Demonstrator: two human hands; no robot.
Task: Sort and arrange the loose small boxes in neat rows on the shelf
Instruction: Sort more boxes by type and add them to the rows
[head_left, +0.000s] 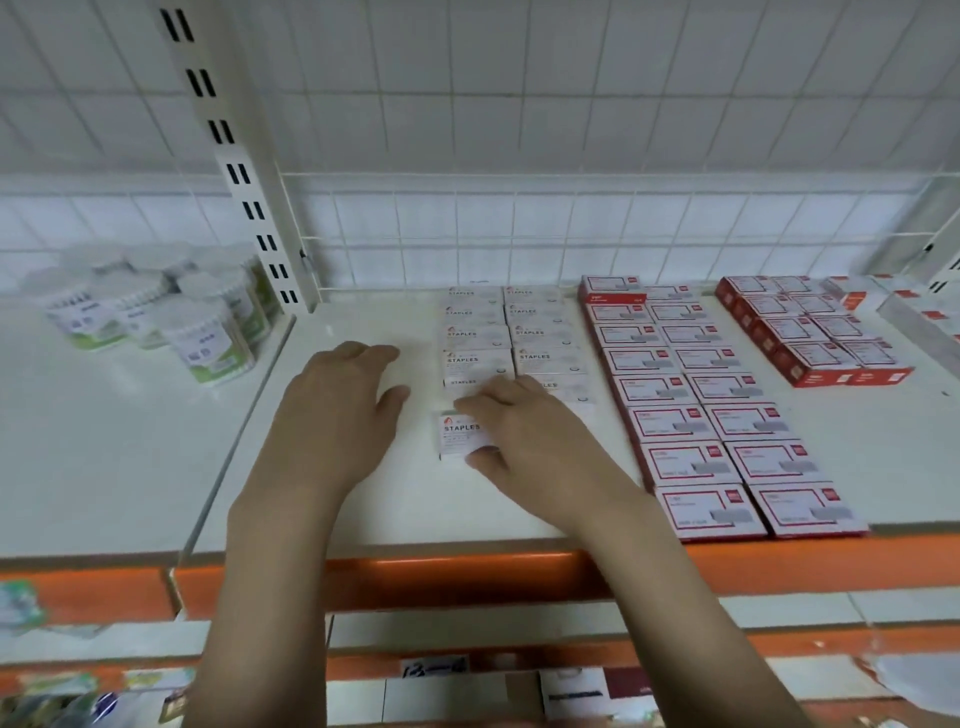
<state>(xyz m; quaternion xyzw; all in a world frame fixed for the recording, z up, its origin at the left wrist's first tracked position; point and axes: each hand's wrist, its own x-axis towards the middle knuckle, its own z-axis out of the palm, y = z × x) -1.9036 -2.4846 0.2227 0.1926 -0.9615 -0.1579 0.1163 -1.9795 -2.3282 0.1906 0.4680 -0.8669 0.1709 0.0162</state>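
Hands are both over the white shelf (363, 519) in the head view, reaching in from the orange front edge. Right hand (524, 431) lies over the right end of a loose white staples box (460, 434), fingers across its far edge and thumb at its near right corner, so it looks to be pinching the box between them. Left hand (340, 410) hovers or rests just left of that box, fingers nearly straight and relaxed, holding nothing; whether it touches the shelf I cannot tell.

The box lies flat, label up, long axis running left to right, squarely at the near end of the left white row (475, 338). A gap is hard to judge, since the right fingers cover the box behind it. The right white row (545, 335) runs alongside, its nearest boxes partly hidden under the same hand.

So the box sits between the two hands, the right one on it and the left one free at its open end. To my eye the coming move is a short push straight back, away from the person, with the left hand steadying the left end so the box stays parallel.

Red boxes (691, 415) stand in two long rows to the right, more red ones (810, 332) beyond them, and white tubs (171, 317) on the neighbouring shelf at left.
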